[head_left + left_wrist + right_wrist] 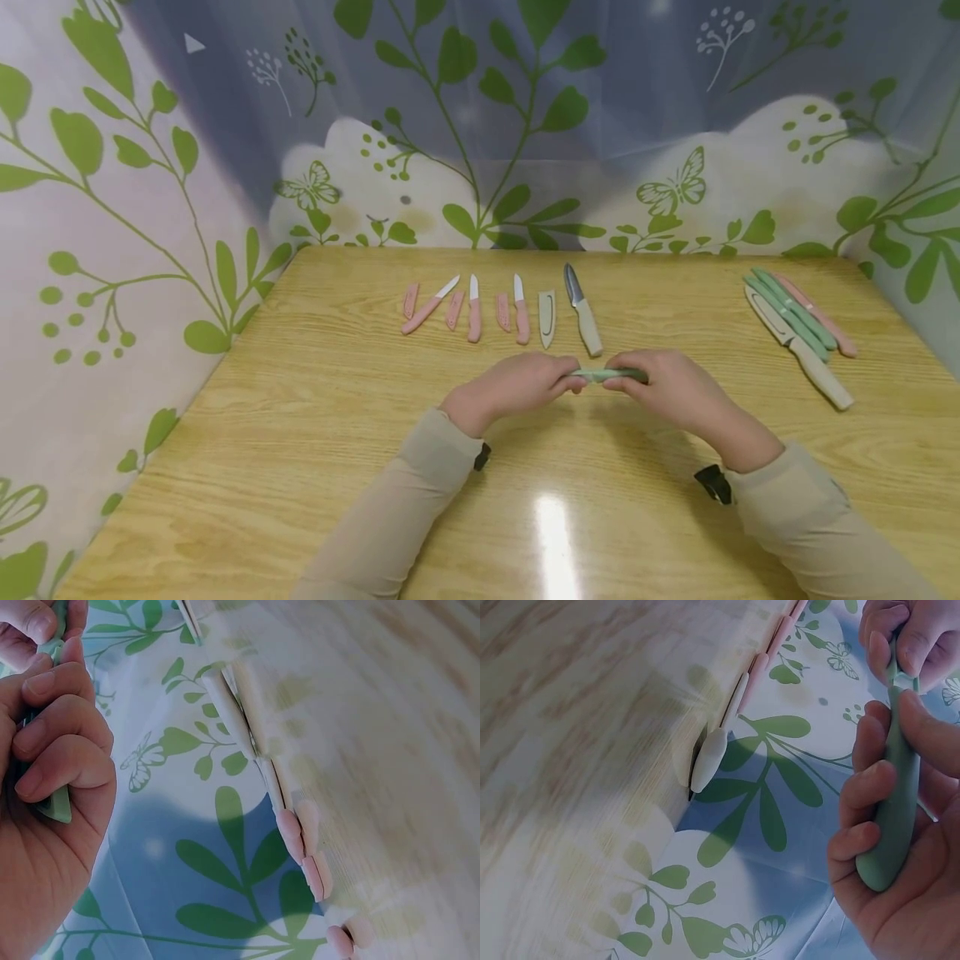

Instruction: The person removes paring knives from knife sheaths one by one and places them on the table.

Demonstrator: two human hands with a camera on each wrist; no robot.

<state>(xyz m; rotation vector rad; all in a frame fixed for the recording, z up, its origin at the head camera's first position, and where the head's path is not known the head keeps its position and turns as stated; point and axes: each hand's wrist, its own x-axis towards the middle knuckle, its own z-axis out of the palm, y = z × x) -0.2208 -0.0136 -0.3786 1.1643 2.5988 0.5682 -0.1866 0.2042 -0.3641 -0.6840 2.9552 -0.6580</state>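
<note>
Above the middle of the table, both hands hold one green-handled knife [896,817] level between them. My right hand [667,385] wraps its fingers round the handle, whose rounded end shows in the right wrist view. The left hand [517,385] grips the green sheath [58,806], with its pointed end poking out below the curled fingers in the left wrist view. Handle and sheath meet at the small gap between the hands; the blade is hidden. Just beyond the hands lies an unsheathed knife with a beige handle [590,329], beside its beige sheath [547,318].
To the left at the back lie three bare pink knives [475,319], each near a pink sheath [411,300]. On the right, a beige knife [813,367], green knives [795,312] and a pink knife [832,329] lie bunched together. A patterned curtain [480,125] stands behind the wooden table [300,467].
</note>
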